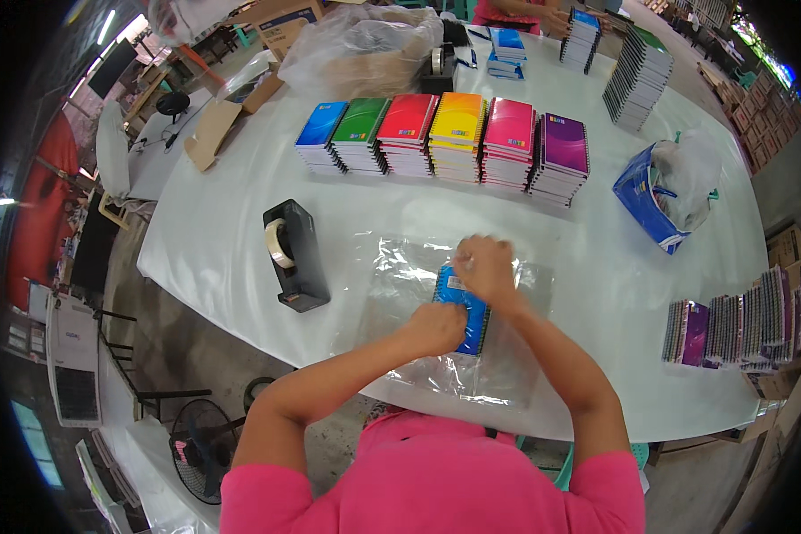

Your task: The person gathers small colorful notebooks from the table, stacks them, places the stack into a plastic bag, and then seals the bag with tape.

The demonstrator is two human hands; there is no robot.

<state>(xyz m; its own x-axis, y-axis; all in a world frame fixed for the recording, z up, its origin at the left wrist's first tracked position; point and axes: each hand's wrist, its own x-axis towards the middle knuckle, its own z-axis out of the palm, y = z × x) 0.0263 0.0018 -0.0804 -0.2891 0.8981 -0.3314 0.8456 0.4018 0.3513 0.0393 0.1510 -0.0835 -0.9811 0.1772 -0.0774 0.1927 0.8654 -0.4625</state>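
A blue spiral notebook with a small white label lies on clear plastic sheeting near the table's front edge. My left hand is closed at its left side, the curled fingers over the cover. Over the notebook's upper end, my right hand is bent down with its fingers pinched together. What lies between those fingers is hidden; the crinkled plastic surrounds both hands.
Coloured notebook stacks stand in a row beyond my hands. A black tape dispenser is at the left. On the right are a blue box with plastic bags and purple notebooks. Another person works at the far side.
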